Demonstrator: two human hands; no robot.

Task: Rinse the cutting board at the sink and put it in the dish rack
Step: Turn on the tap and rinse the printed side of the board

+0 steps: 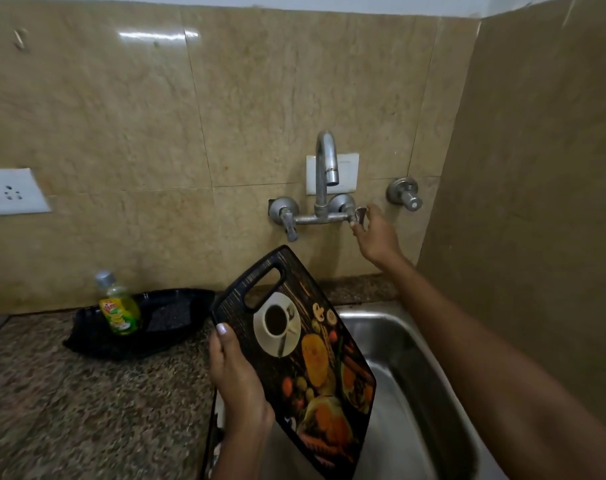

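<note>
A dark cutting board (305, 355) printed with a coffee cup and fruit is tilted over the steel sink (429, 386), its handle hole at the top. My left hand (235, 375) grips its left edge, thumb on the front. My right hand (376, 235) reaches up to the wall, fingers on the right tap handle (358, 214). The curved spout (327, 164) shows no running water.
A green dish-soap bottle (118, 306) stands in a black tray (138, 323) on the speckled granite counter (69, 403) left of the sink. A second valve (405, 195) sits on the wall to the right. A wall socket (10, 192) is at far left.
</note>
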